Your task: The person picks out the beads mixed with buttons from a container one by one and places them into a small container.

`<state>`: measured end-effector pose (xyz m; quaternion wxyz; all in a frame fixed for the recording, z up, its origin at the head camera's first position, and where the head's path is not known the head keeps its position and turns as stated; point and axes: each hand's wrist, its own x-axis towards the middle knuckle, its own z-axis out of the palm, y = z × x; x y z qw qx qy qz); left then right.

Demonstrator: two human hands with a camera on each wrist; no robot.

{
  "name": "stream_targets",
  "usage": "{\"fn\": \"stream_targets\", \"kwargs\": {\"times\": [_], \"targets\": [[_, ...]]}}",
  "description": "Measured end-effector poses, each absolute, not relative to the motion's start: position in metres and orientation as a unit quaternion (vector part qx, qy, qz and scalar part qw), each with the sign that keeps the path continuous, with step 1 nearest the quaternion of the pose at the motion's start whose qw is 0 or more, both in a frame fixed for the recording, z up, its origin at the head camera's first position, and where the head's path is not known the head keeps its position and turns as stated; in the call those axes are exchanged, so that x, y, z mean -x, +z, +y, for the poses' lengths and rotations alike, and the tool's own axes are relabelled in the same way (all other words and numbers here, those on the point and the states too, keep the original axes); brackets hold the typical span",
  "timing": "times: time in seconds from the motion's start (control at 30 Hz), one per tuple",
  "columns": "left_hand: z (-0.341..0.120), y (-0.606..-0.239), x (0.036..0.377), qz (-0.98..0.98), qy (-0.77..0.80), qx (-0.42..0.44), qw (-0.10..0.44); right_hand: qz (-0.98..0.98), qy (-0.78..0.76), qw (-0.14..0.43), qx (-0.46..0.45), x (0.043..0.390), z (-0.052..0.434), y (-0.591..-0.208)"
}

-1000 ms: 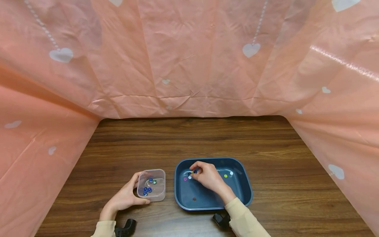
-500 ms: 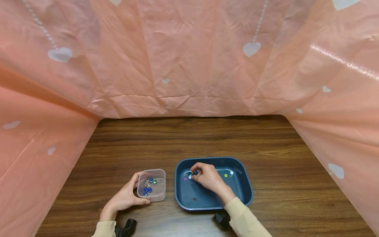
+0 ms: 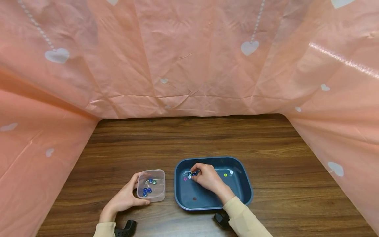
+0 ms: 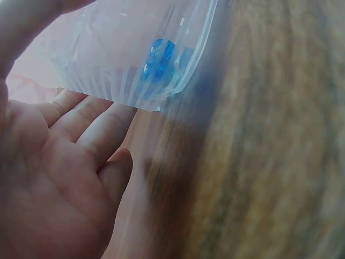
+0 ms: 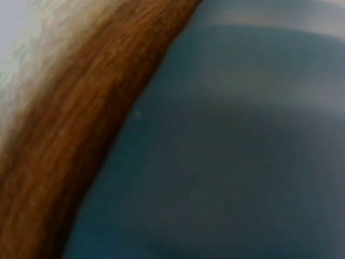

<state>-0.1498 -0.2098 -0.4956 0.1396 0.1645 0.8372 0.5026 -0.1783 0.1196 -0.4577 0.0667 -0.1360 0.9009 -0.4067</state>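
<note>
I see my right hand (image 3: 208, 177) pinching a small glossy blue bead (image 3: 194, 172) inside the smooth, round-cornered dark blue tray (image 3: 247, 191). My left hand (image 3: 125, 197) cups a clear ribbed plastic box (image 3: 151, 185) of blue beads on the wood-grain table (image 3: 189, 138).

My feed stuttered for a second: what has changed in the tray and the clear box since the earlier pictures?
Very little. The right hand stays in the blue tray, its fingertips closing slightly on a dark blue bead at the far left corner; the bead is not lifted. The left hand keeps its grip on the clear box, whose beads lie as before. The loose beads in the tray are unmoved.
</note>
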Motion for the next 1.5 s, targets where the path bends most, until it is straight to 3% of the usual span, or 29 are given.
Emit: {"fn": "stream_targets", "kwargs": {"times": [0.6,1.5], "targets": [[-0.2092,-0.4963,0.1508,0.842,0.497,-0.165,0.134,0.909,-0.384,0.079,0.141,0.1771,0.1195,-0.46],[-0.2095,-0.4978,0.1499,0.84,0.498,-0.172,0.127,0.924,-0.345,0.055,0.156,0.1751,0.1179,-0.4621]]}}
